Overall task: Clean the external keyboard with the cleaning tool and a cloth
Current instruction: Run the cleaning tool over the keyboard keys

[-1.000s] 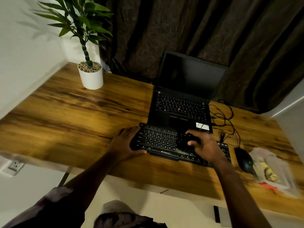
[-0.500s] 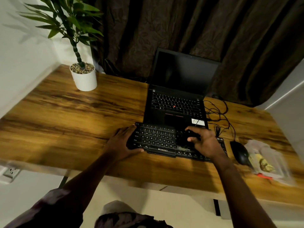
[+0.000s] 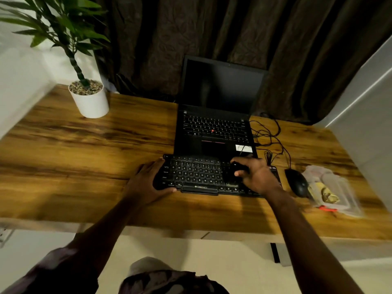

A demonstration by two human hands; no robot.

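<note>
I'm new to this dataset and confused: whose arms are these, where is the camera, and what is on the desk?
No machine here: these are a person's own arms, filmed by a camera worn on their head, looking down. On the wooden desk lie an open laptop, a black external keyboard in front of it, a mouse, cables, a plastic packet and a potted plant. The left hand holds the keyboard's left end; the right hand grips a small dark tool on the keys.
</note>
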